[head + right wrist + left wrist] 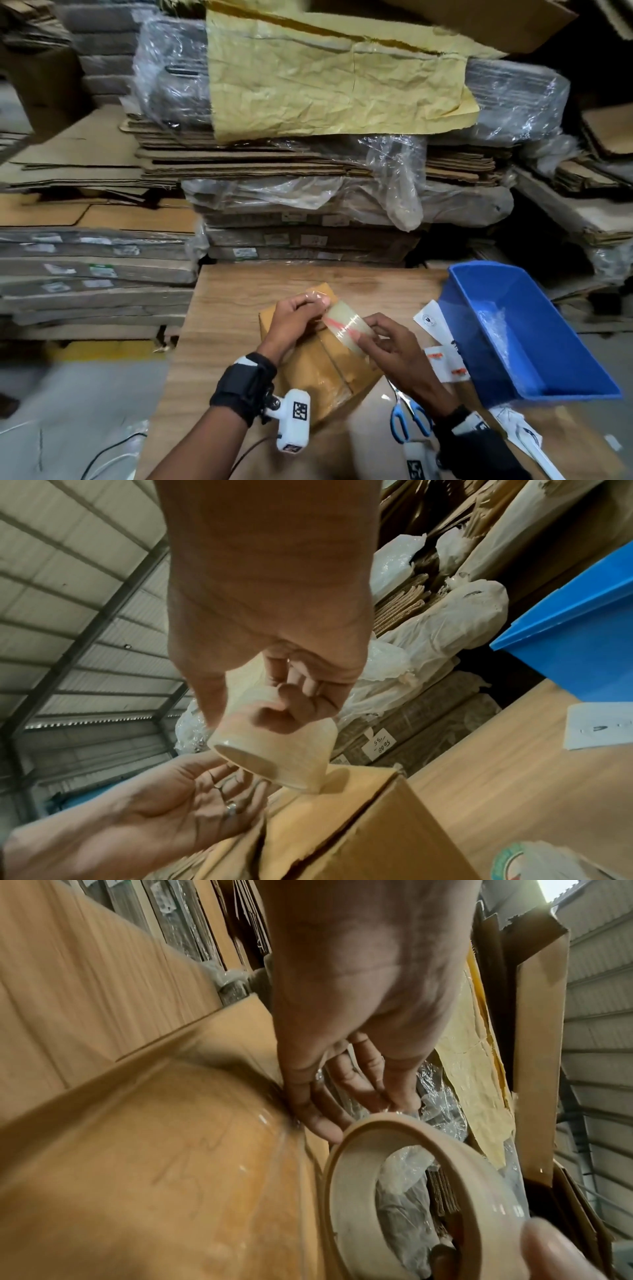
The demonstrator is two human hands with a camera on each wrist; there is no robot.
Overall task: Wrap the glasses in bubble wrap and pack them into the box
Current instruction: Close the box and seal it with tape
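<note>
Box (318, 356) on bench (239, 294), flaps closed, seam partly taped; glasses not visible, presumably packed inside. Right hand (394, 346) gripping tape roll (346, 325), left hand (294, 318) pinching pulled tape end. Sealing stage, near finish. Scissors (409, 419) beside box.

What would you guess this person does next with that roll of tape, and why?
Probably press the tape's free end down onto the closed box and draw the roll along the flap seam. The right hand grips the tape roll, the left hand pinches the loose end, and both are above the box top.
</note>
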